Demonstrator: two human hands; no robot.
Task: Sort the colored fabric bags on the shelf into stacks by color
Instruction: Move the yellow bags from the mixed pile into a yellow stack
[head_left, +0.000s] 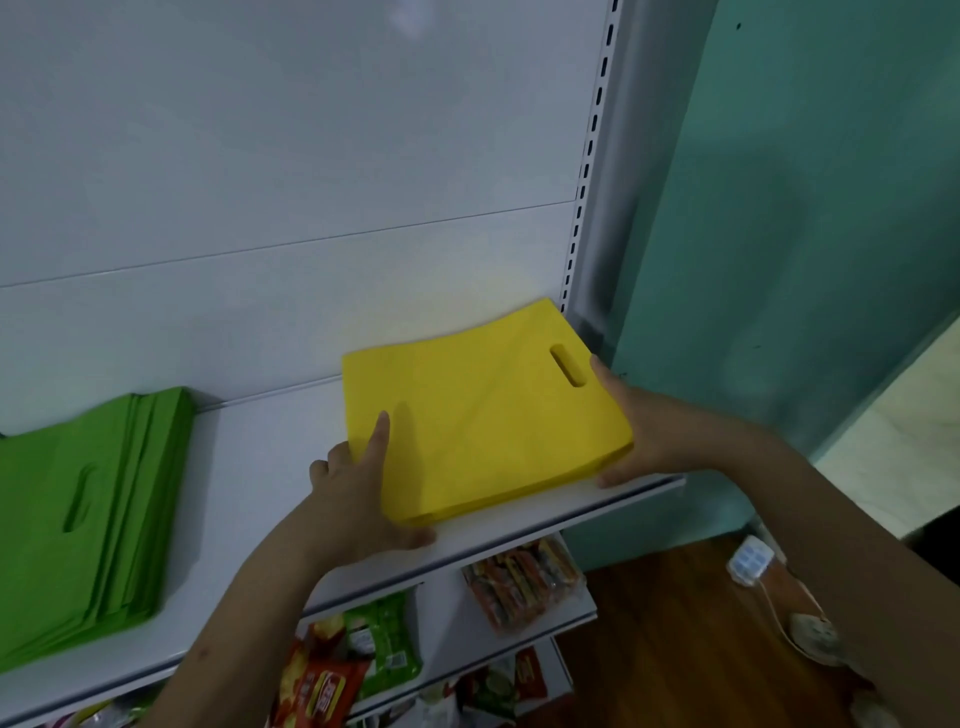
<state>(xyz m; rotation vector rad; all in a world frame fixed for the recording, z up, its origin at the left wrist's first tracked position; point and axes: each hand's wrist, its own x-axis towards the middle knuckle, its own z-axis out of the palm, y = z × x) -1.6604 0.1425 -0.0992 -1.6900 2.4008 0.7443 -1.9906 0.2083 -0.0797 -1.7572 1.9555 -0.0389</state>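
On the white shelf (519, 525), the stack of yellow bags (483, 415) is clasped at both sides by the left hand (358, 493) and right hand (631, 431), well apart from the green bags (88, 509).

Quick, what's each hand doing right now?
Left hand: holds the left edge of the yellow bag stack, index finger flat on top.
Right hand: holds the stack's right edge.
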